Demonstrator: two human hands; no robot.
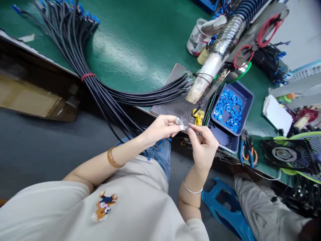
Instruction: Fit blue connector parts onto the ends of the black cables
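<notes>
Pinched a small clear piece (181,124) between thumb and fingertips of the left hand (162,129), closed narrow on it, just off the near edge of the table (130,43). Met its right end with thumb and forefinger of the right hand (203,147), remaining fingers curled in, likewise closed on the piece; could not make out what the piece was. Wore an amber bangle (112,159) on the left wrist and a thin silver bangle (192,190) on the right. Saw just beyond the hands a grey plate (175,107) on the green table, with a small yellow tool (198,115) at its right edge. Saw a bundle of black cables (100,90), tied by a red band (87,76), running from the far left across the table edge, some ends on the plate. Found right of the plate a dark blue tray (247,97) holding small blue parts (229,110), and blue-handled pliers (247,152) just beside its near right corner. Noted a foil-wrapped hose (215,63) slanting down toward the plate from the far right, and red-handled scissors (260,36) farther right. Saw a blue stool (225,211) on the floor, near right.
</notes>
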